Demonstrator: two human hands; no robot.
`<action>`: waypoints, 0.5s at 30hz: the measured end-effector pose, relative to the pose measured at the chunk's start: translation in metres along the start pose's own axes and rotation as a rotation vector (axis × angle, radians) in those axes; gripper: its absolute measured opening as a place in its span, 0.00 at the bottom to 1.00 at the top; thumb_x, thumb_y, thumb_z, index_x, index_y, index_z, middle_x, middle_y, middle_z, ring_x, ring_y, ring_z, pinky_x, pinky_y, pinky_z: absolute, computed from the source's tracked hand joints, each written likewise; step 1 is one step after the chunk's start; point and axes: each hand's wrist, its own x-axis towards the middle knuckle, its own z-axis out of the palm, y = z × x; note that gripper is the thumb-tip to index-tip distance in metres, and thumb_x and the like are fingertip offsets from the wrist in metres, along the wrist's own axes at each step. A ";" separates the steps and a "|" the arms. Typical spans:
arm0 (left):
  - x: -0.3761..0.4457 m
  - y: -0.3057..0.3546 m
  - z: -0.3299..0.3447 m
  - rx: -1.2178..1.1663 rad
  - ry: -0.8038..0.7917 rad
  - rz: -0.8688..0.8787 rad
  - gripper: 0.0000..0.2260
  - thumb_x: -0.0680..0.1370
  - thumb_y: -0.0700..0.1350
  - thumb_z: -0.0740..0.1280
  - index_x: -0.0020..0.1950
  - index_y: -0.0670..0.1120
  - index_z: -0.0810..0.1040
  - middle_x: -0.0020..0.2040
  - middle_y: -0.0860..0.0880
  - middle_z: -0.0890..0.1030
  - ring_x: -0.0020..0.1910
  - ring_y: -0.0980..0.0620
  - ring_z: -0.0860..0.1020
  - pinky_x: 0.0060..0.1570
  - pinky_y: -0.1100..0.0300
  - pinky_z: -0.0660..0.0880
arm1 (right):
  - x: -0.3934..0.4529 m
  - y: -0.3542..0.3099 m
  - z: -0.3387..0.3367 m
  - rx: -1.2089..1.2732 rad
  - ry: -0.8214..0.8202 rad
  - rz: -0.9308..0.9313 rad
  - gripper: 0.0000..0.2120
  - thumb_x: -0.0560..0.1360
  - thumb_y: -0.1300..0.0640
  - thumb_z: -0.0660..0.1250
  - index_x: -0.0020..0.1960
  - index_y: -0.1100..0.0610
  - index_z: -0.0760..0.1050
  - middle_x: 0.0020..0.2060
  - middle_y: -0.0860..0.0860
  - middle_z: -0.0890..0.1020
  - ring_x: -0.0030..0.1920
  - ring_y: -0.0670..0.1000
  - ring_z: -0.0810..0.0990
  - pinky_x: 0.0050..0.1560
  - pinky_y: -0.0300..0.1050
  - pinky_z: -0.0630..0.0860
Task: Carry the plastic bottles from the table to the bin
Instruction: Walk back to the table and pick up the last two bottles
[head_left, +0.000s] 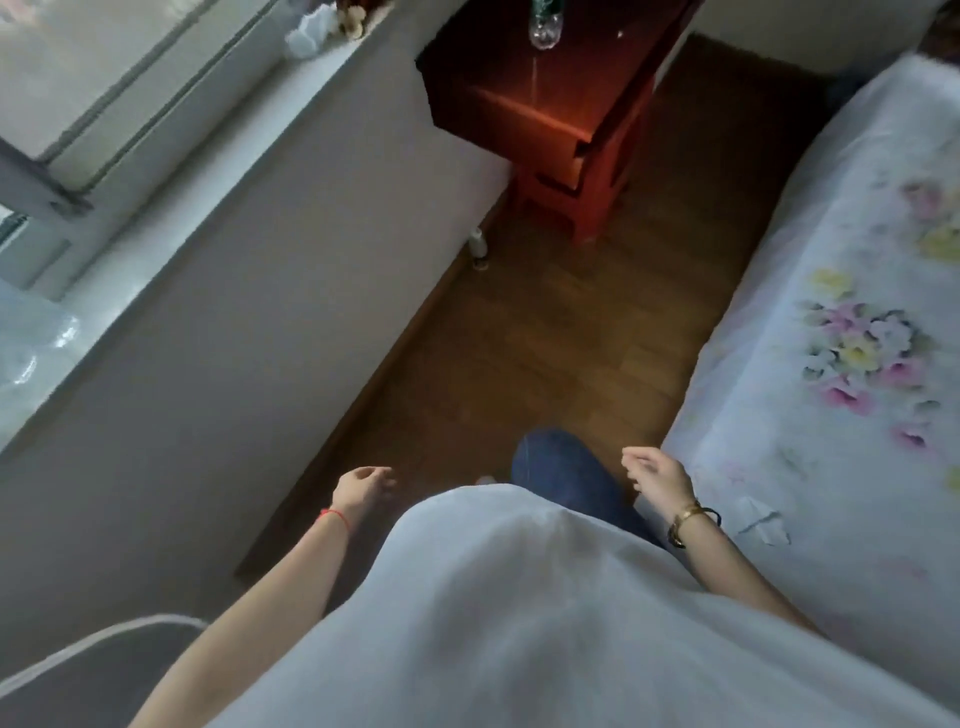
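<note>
A clear plastic bottle (545, 26) stands on the dark red wooden table (498, 98) at the far end of the narrow floor strip; its top is cut off by the frame edge. My left hand (361, 488) hangs low in front of me, fingers loosely apart and holding nothing. My right hand (657, 473) is level with it, near the bed's corner, also loose and empty. Both hands are far from the bottle. No bin is visible.
A bed with a floral sheet (852, 322) runs along the right. A wall and window sill (171, 244) run along the left, with white clutter (311, 31) on the sill. A small object (479, 248) stands on the wooden floor (519, 338) by the table's leg.
</note>
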 end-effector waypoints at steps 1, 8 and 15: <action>0.007 0.023 0.006 0.029 -0.020 0.005 0.06 0.80 0.37 0.62 0.53 0.38 0.76 0.38 0.44 0.77 0.27 0.51 0.78 0.23 0.70 0.74 | 0.003 -0.002 -0.002 0.017 0.026 0.033 0.06 0.72 0.53 0.68 0.48 0.47 0.80 0.47 0.52 0.84 0.53 0.57 0.82 0.60 0.58 0.77; 0.075 0.151 0.083 0.242 -0.121 0.065 0.12 0.76 0.40 0.67 0.57 0.35 0.79 0.40 0.42 0.82 0.37 0.46 0.80 0.42 0.57 0.77 | 0.059 -0.025 -0.036 0.073 0.094 0.202 0.12 0.75 0.55 0.67 0.56 0.58 0.81 0.53 0.55 0.82 0.58 0.58 0.78 0.56 0.43 0.70; 0.082 0.295 0.205 0.374 -0.209 0.154 0.16 0.65 0.53 0.69 0.47 0.45 0.83 0.44 0.46 0.84 0.45 0.47 0.82 0.48 0.57 0.78 | 0.185 -0.088 -0.158 0.032 0.097 0.175 0.11 0.75 0.57 0.67 0.55 0.60 0.81 0.55 0.57 0.83 0.59 0.58 0.78 0.60 0.46 0.71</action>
